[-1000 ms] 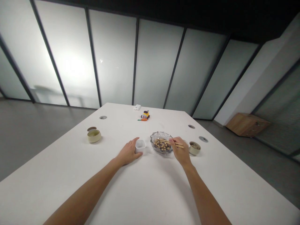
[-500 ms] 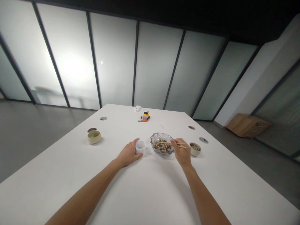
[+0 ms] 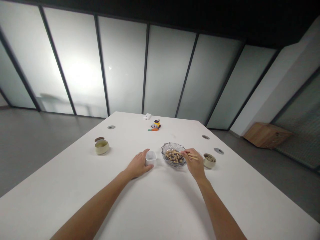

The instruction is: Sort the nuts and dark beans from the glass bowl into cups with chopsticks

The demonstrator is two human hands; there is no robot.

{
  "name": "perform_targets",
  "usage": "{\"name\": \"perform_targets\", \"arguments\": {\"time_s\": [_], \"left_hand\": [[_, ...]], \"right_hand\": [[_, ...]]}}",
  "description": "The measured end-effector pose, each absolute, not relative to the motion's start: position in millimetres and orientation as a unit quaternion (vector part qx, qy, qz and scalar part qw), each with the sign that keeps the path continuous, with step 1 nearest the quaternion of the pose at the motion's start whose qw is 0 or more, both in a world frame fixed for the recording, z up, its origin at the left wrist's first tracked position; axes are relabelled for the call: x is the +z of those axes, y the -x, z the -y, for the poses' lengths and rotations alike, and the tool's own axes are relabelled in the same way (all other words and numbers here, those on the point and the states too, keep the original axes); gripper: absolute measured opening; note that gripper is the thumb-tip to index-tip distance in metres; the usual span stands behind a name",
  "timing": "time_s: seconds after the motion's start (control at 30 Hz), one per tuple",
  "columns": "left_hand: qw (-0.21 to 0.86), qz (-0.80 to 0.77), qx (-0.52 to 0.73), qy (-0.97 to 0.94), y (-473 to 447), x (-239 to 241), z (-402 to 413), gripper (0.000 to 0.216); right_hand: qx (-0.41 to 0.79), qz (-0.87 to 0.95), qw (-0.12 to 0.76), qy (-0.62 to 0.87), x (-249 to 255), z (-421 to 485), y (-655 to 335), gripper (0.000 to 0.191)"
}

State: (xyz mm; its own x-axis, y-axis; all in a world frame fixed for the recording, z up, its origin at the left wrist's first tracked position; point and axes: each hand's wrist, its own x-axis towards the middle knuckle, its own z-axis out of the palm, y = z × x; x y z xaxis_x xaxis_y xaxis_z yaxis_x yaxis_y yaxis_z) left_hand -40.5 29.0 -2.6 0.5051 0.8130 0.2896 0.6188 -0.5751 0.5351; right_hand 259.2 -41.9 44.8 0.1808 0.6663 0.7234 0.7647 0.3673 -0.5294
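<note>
My left hand (image 3: 138, 164) wraps around the near side of a small white cup (image 3: 150, 156) standing on the white table (image 3: 155, 203). Just right of the cup sits a cut-glass bowl (image 3: 173, 156) filled with mixed brown and pale nuts or beans. My right hand (image 3: 194, 163) pinches a pair of wooden chopsticks (image 3: 180, 153), whose tips reach leftward into the bowl's contents. A small beige bowl (image 3: 209, 160) stands right beside my right hand.
A beige bowl with greenish contents (image 3: 101, 146) and a small lid behind it sit at the left. A yellow toy car (image 3: 156, 124), an orange carrot toy and a white box (image 3: 147, 116) lie at the far end. Round cable holes dot the table. Frosted glass panels stand beyond.
The chopstick tips have shifted slightly within the bowl. My left hand stays on the white cup. The view has drifted a little.
</note>
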Motion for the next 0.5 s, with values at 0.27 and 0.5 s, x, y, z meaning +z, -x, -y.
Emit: {"name": "perform_targets", "arguments": {"time_s": [0.27,0.5], "left_hand": [[0.186,-0.420,0.261,-0.849,40.6,-1.8,-28.1,0.080],[0.179,-0.428,0.245,-0.852,40.9,0.8,-26.8,0.079]], "right_hand": [[-0.045,0.636,0.520,0.568,43.9,42.4,-260.3,0.055],[-0.042,0.636,0.520,0.568,41.9,41.7,-262.9,0.053]]}}
